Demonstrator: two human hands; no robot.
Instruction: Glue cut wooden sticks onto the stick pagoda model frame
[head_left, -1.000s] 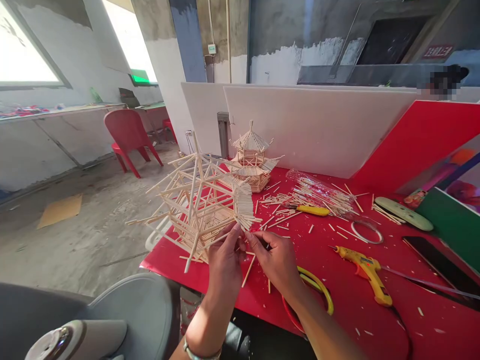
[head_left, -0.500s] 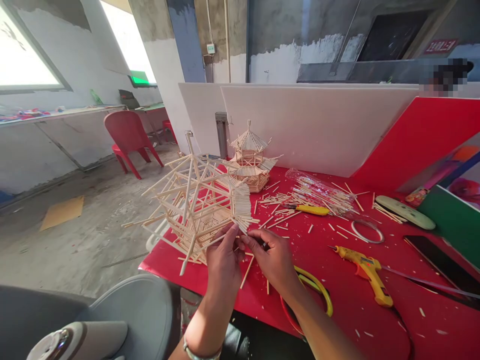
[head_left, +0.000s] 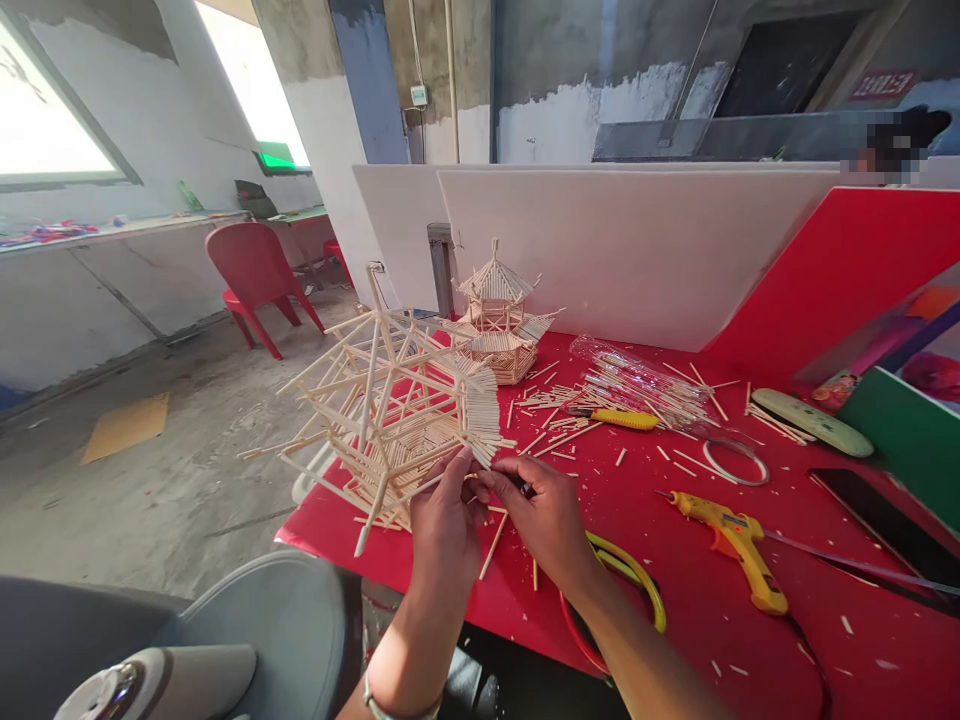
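Observation:
A pagoda frame of thin wooden sticks (head_left: 390,375) leans at the table's left edge, with a row of sticks laid side by side on its right. My left hand (head_left: 450,510) is closed at the frame's near right corner, thumb and fingers pinching by the end of that row. Right beside it, my right hand (head_left: 536,500) is closed too, its fingertips meeting the left ones at a stick end. What exactly lies between the fingertips is mostly hidden. Behind the frame stands a smaller stick pagoda (head_left: 496,320) with a pointed roof.
On the red table (head_left: 600,600) lie a yellow glue gun (head_left: 731,540), a yellow utility knife (head_left: 619,417), loose sticks (head_left: 551,400), a bag of sticks (head_left: 645,380), a coiled cable (head_left: 634,575) and a phone (head_left: 877,520). White boards (head_left: 615,260) stand behind.
The stick frame has tilted and shifted very slightly left along with the camera view. Both hands keep their pinch at the same corner.

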